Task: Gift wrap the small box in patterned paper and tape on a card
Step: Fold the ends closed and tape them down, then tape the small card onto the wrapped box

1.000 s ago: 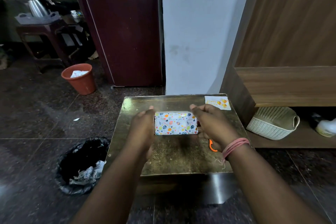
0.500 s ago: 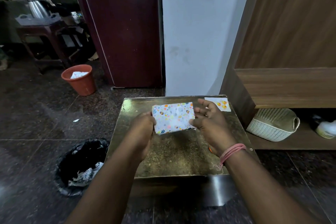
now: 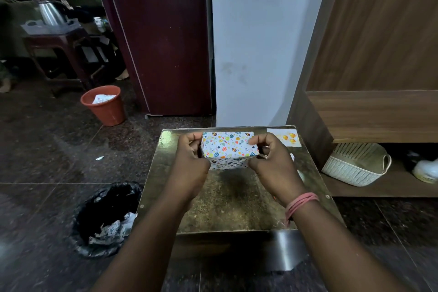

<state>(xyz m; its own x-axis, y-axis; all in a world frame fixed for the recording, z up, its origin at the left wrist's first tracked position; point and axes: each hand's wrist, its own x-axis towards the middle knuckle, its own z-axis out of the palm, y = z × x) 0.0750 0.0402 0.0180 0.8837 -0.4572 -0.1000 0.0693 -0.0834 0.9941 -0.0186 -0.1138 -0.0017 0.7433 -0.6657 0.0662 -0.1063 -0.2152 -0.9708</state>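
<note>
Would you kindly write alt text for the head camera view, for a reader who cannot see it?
Two bare hands, left and right, hold a wrapped box by its ends over a small gold table. A card lies at the table's far right corner.

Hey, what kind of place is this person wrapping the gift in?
Most likely a lived-in home, not a shop or workshop. A steel kettle sits on a side table at the back, a terracotta-coloured bin stands on the dark tiled floor, and a woven basket rests on a low wooden shelf.
</note>
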